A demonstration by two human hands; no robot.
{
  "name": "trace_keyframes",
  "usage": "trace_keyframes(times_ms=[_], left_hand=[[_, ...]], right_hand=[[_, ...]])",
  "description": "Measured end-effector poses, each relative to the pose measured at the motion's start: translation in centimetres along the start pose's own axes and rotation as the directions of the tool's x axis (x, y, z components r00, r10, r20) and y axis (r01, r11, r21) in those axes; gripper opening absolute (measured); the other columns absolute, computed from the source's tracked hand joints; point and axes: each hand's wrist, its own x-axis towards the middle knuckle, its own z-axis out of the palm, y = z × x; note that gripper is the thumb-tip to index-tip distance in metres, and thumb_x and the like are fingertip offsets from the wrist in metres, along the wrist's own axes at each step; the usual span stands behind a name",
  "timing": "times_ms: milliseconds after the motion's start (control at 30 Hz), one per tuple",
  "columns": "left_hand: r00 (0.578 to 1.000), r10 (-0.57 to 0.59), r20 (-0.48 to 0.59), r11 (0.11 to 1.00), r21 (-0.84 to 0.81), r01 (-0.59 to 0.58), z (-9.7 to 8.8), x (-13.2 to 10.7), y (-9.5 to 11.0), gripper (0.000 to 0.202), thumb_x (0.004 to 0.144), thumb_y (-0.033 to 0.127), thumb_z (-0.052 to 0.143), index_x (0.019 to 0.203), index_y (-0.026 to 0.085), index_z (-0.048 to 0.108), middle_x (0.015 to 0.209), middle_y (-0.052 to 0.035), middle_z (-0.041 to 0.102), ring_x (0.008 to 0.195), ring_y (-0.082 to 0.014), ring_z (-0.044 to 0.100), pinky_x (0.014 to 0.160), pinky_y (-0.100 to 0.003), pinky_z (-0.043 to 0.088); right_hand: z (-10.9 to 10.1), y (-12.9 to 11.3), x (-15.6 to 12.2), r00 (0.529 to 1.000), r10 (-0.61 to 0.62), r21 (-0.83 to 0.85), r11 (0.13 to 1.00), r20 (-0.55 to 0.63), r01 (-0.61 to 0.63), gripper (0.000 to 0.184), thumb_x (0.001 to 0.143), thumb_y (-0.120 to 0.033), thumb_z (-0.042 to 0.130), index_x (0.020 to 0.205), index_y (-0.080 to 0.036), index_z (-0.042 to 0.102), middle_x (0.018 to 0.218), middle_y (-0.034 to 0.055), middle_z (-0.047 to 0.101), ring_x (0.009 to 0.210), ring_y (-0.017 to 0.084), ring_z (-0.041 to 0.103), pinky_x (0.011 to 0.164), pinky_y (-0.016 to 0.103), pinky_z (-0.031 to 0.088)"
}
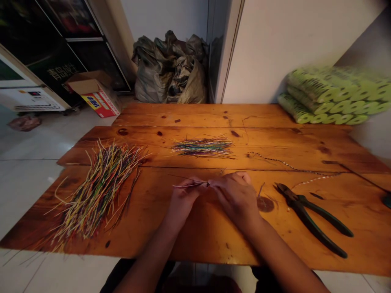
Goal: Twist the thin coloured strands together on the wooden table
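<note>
Close together over the middle of the table, my left hand and my right hand pinch a few thin wires between their fingertips. The wire ends stick out to the left, one pale and one dark. What the right fingertips cover is hidden. Beyond my hands lies a neat flat bundle of coloured wires. A larger loose heap of coloured wires spreads at the left. Diagonal cutters with dark handles rest to the right of my right hand, jaws slightly apart.
A twisted two-tone cord and a thin dark rod lie at the right. Green-wrapped rolls are stacked at the back right of the wooden table. Past its far edge stand full grey bags and an open carton.
</note>
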Motion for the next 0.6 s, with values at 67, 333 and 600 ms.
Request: trace_keyframes(times_ms=[67,333,600], left_hand=[[0.998,0.055,-0.038,0.997,0.049,-0.053,-0.2,0.2,-0.1,0.004,0.066,0.022,0.067,0.066,0.018,0.066,0.067,0.0016,0.063,0.069,-0.0121,0.057,0.070,-0.023,0.044],[0.990,0.071,-0.123,0.995,0.081,-0.061,-0.5,1.5,-0.8,0.021,0.075,0.035,0.059,0.082,0.017,0.069,0.083,-0.0035,0.069,0.085,-0.0177,0.060,0.081,-0.028,0.043],[0.978,0.153,-0.140,0.971,0.204,-0.123,1.1,1.4,-1.9,0.023,0.083,0.030,0.043,0.088,0.017,0.062,0.087,-0.0052,0.066,0.083,-0.0177,0.059,0.076,-0.028,0.045]], right_hand=[[0.0,0.2,0.1,0.998,0.061,0.013,0.998,0.023,-0.061,0.015,0.082,-0.018,0.055,0.095,-0.022,0.061,0.080,0.0019,0.070,0.072,0.015,0.059,0.072,0.030,0.038],[0.8,1.2,0.0,0.917,0.352,0.202,0.900,0.187,-0.387,0.020,0.087,-0.031,0.047,0.084,-0.020,0.064,0.066,-0.0001,0.067,0.066,0.014,0.060,0.068,0.026,0.040],[1.8,-3.0,3.3,0.761,0.556,0.533,0.554,0.335,-0.640,0.032,0.086,-0.044,0.040,0.089,-0.017,0.056,0.035,-0.0110,0.037,0.032,0.009,0.036,0.039,0.020,0.031]])
